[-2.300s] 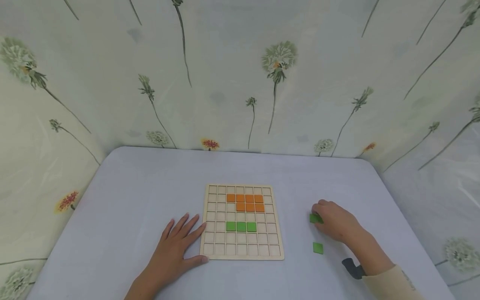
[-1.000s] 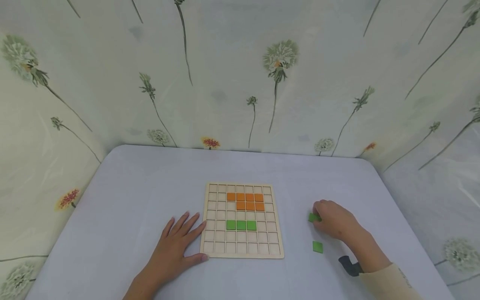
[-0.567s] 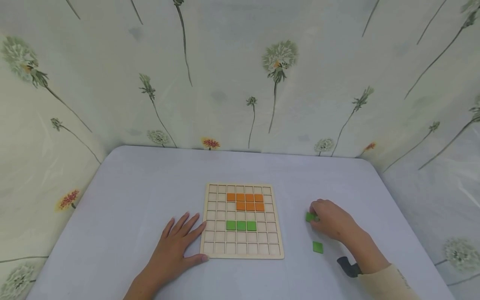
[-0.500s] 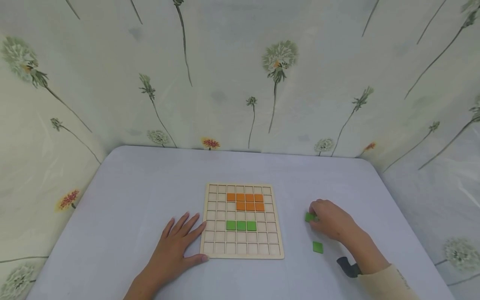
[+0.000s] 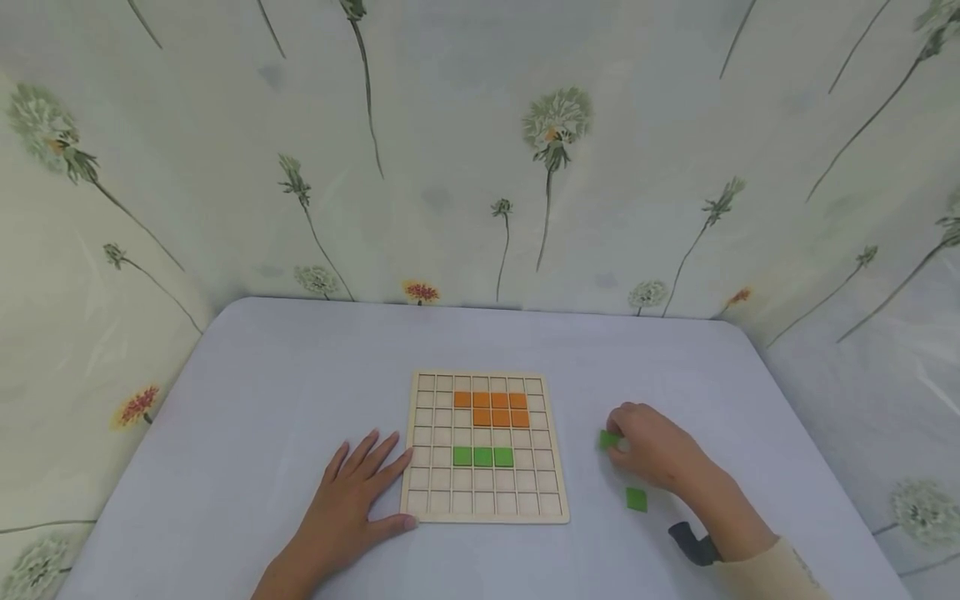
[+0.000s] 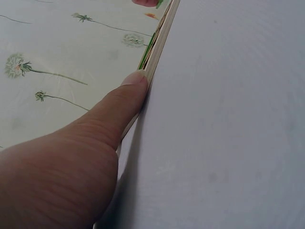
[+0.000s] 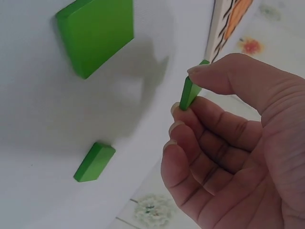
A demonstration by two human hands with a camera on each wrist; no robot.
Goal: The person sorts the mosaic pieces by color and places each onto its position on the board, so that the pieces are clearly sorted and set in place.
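Observation:
In the head view a wooden grid board (image 5: 558, 508) lies flat, with orange tiles (image 5: 500, 400) towards its far side and a row of green tiles (image 5: 483, 457) nearer. My left hand (image 5: 341, 504) rests with spread fingers at the board's left edge; its thumb (image 6: 131, 88) touches the near edge. Right of the board, my right hand (image 5: 656, 450) pinches a green square tile (image 7: 192, 90) between thumb and forefinger. Two more green tiles show in the right wrist view: a large-looking one (image 7: 97, 38) and a smaller-looking one (image 7: 95, 162).
The board and loose tiles are on a white-covered table (image 5: 315, 350). A dark curved strap-like piece (image 5: 693, 546) is by my right wrist. Behind the table hangs a flower-patterned cloth (image 5: 450, 167).
My right hand has shifted a little to the left, towards the board, with the green tile at its fingertips. The left hand and the board stay in place.

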